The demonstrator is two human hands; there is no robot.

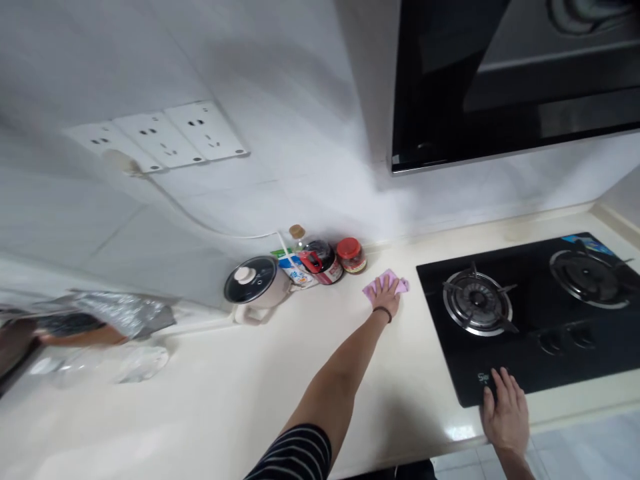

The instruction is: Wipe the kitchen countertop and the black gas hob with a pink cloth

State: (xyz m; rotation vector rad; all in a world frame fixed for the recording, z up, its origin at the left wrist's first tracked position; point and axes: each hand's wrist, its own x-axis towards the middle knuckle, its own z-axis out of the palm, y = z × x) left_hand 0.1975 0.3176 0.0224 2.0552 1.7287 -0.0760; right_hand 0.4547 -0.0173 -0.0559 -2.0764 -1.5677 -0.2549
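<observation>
On the tabletop (225, 400), my left hand (386, 298) presses a pink cloth (371, 288), fingers (388, 285) spread flat. My right hand (506, 415) rests open on the hob (530, 363), at its front edge.

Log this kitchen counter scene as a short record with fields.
left hand: flat on a small pink cloth on the cream countertop
right hand: flat on the front edge of the black glass gas hob
behind cloth: red-lidded jar, dark sauce bottle, small lidded cream pot
wall: three white sockets, one white cord plugged in
</observation>
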